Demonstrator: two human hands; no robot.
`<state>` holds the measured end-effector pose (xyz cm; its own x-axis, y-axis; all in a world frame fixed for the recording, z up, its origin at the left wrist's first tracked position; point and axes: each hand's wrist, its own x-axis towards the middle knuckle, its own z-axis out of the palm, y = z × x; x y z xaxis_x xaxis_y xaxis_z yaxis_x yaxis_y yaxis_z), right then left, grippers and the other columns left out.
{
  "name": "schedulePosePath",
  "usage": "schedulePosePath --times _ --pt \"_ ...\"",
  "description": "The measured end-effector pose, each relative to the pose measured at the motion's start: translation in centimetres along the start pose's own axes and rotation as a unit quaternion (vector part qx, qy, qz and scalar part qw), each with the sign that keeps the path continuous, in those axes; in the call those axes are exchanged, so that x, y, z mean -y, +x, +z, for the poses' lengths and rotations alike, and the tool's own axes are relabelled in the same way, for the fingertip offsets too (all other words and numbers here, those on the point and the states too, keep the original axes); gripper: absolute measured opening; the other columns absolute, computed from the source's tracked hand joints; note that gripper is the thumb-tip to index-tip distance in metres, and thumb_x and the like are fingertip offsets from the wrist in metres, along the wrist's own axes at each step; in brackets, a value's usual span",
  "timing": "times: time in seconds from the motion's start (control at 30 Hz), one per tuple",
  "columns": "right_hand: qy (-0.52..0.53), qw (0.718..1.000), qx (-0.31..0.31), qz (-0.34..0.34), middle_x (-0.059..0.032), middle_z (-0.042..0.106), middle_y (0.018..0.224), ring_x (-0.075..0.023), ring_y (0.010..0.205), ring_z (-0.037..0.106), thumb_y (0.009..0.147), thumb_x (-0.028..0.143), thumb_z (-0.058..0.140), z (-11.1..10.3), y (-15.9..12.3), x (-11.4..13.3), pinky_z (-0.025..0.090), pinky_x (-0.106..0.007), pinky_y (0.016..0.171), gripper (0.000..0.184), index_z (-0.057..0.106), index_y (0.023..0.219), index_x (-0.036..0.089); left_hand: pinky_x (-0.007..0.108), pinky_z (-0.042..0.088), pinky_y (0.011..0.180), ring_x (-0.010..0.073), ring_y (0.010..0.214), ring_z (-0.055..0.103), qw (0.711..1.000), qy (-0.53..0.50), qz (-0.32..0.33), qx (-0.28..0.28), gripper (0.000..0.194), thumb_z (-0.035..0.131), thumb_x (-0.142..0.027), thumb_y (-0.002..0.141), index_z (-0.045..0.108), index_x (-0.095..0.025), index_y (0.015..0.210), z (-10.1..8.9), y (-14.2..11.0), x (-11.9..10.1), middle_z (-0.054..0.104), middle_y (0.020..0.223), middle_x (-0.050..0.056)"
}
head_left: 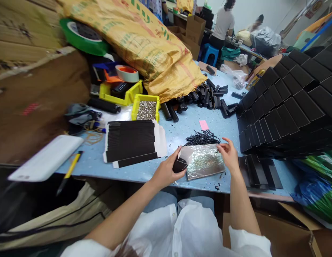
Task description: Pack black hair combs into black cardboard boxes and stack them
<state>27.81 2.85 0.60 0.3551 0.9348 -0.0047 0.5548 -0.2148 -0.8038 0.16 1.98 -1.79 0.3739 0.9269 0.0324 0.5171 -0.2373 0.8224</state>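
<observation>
My left hand (167,172) is wrapped round a small black cardboard box (180,165), whose white inner flaps stand open at the top. The box is over the left end of a flat, foil-covered block (206,165) near the table's front edge. My right hand (229,155) is at the block's far right corner, thumb and forefinger pinched together; whatever is between them is too small to make out. Just behind the block, close to those fingertips, lies a heap of thin black strips (200,138).
Flattened black boxes (131,141) are stacked left, by a yellow bin (146,107) of small metal parts. Black cylindrical pieces (205,95) spill from a yellow sack (155,60). A tall stack of black boxes (283,103) stands right. Two people sit farther back.
</observation>
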Motion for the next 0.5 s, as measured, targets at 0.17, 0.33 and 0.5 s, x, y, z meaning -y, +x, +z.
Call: schedulePosePath --times 0.17,0.33,0.5 --pt "0.143 0.966 0.057 -0.209 -0.0033 0.070 0.090 -0.0199 0.082 0.065 0.088 0.031 0.062 5.8 -5.6 4.8 0.051 -0.037 0.079 0.023 0.061 0.110 0.026 0.037 0.050 0.087 0.0291 0.105 0.066 0.999 -0.016 -0.018 0.034 0.095 0.065 -0.031 0.077 0.011 -0.023 0.154 0.5 -0.2 0.4 0.060 0.131 0.013" --pt "0.000 0.960 0.054 -0.274 -0.0050 0.068 0.086 -0.0219 0.083 0.060 0.090 0.028 0.057 6.6 -5.1 5.2 0.046 -0.039 0.081 0.012 0.066 0.097 0.024 0.042 0.048 0.095 0.0295 0.114 0.061 1.000 -0.006 0.010 0.024 0.072 0.064 -0.033 0.080 0.032 -0.023 0.144 0.9 -0.6 1.4 0.054 0.137 0.013" --pt "0.022 0.961 0.079 -0.264 -0.0042 0.067 0.085 -0.0199 0.081 0.059 0.088 0.032 0.061 5.3 -4.2 5.2 0.047 -0.037 0.082 0.011 0.069 0.090 0.024 0.042 0.047 0.097 0.0294 0.116 0.059 1.000 -0.005 0.015 0.018 0.071 0.065 -0.032 0.080 0.032 -0.025 0.142 0.8 -0.4 1.6 0.054 0.135 0.012"
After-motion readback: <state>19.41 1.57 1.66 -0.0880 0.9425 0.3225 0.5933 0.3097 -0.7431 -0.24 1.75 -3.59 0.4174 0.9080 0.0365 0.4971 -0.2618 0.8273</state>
